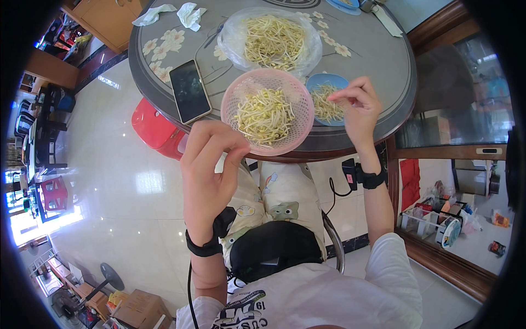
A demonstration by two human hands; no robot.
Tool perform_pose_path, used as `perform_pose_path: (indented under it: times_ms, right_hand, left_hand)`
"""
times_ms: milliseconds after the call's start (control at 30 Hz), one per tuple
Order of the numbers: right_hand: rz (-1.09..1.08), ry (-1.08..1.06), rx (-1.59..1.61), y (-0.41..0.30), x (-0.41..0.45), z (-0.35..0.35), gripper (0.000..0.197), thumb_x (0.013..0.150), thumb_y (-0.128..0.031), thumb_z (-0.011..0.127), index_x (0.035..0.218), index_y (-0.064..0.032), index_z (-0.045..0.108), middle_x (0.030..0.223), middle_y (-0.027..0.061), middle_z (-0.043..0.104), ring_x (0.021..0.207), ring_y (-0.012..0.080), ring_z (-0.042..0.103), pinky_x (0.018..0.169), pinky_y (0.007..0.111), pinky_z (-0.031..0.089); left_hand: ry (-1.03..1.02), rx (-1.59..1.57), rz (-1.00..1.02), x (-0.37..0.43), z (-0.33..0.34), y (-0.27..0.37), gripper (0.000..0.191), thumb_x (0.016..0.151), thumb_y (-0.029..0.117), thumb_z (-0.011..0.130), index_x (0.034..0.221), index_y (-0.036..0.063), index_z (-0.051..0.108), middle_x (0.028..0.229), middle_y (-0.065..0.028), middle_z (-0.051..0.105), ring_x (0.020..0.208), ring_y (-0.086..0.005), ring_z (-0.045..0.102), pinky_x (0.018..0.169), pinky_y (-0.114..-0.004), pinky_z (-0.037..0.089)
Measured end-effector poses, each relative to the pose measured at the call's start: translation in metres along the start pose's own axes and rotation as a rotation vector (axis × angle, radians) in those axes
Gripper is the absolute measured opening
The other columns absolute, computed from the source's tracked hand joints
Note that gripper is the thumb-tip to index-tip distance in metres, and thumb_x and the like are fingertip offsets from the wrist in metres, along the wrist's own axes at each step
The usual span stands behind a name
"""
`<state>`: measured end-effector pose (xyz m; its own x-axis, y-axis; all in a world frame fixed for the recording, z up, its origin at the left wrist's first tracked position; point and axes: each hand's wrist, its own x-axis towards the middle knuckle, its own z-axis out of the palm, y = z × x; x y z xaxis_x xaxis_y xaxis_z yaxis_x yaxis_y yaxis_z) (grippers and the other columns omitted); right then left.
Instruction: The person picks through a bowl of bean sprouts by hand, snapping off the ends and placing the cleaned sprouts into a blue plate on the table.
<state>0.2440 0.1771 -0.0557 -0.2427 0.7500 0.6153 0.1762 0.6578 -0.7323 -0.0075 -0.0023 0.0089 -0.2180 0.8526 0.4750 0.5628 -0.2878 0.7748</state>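
Observation:
A pink plastic mesh basket with bean sprouts stands at the near edge of the round table. My left hand is at its lower left rim, thumb and forefinger pinched together; whether anything is between them cannot be told. Over the right part of a blue dish is my right hand, its thumb and fingertips close together, with no item clearly visible in them. The dish holds thin sprout pieces. Behind the basket, more bean sprouts lie in a clear plastic bag.
A smartphone lies left of the basket on the table. Crumpled tissues are at the far left and another blue dish at the far right. A red plastic stool stands below the table's left edge.

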Motion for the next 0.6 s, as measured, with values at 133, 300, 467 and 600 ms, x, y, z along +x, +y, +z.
perform_pose_path:
  times_ms: [133, 300, 467, 600]
  right_hand:
    - [-0.018, -0.051, -0.001, -0.017, 0.005, 0.015, 0.008, 0.078, 0.004, 0.077, 0.081, -0.0028, 0.074, 0.085, 0.0000, 0.052, 0.070, 0.0084, 0.049, 0.060, 0.023, 0.038]
    - [0.032, -0.028, -0.126, 0.005, 0.006, -0.001, 0.006, 0.082, 0.004, 0.073, 0.083, 0.0003, 0.069, 0.089, 0.0021, 0.052, 0.071, 0.0093, 0.051, 0.061, 0.023, 0.041]
    - [0.103, -0.034, -0.203, 0.024, -0.004, -0.017, 0.004, 0.085, 0.002, 0.072, 0.086, 0.0016, 0.068, 0.093, 0.0032, 0.053, 0.072, 0.0106, 0.052, 0.062, 0.023, 0.041]
    - [0.066, 0.044, -0.212, 0.025, -0.006, -0.023, 0.002, 0.089, 0.000, 0.070, 0.089, 0.0021, 0.069, 0.091, 0.0036, 0.053, 0.073, 0.0117, 0.052, 0.063, 0.024, 0.042]
  left_hand:
    - [0.014, 0.036, 0.019, -0.002, -0.002, -0.002, 0.017, 0.076, -0.006, 0.073, 0.088, 0.0023, 0.067, 0.091, -0.0087, 0.061, 0.088, -0.0269, 0.060, 0.078, -0.035, 0.048]
    - [0.000, 0.065, 0.031, -0.004, -0.008, -0.003, 0.016, 0.077, -0.006, 0.073, 0.089, 0.0011, 0.065, 0.091, -0.0090, 0.061, 0.085, -0.0242, 0.060, 0.073, -0.032, 0.049]
    - [-0.050, -0.005, -0.039, -0.004, -0.004, -0.001, 0.018, 0.075, -0.006, 0.073, 0.089, 0.0028, 0.067, 0.091, -0.0086, 0.061, 0.088, -0.0268, 0.060, 0.077, -0.035, 0.049]
    - [-0.059, 0.016, -0.003, -0.001, -0.002, -0.003, 0.018, 0.075, -0.007, 0.073, 0.088, 0.0030, 0.066, 0.092, -0.0080, 0.060, 0.089, -0.0266, 0.059, 0.077, -0.035, 0.048]
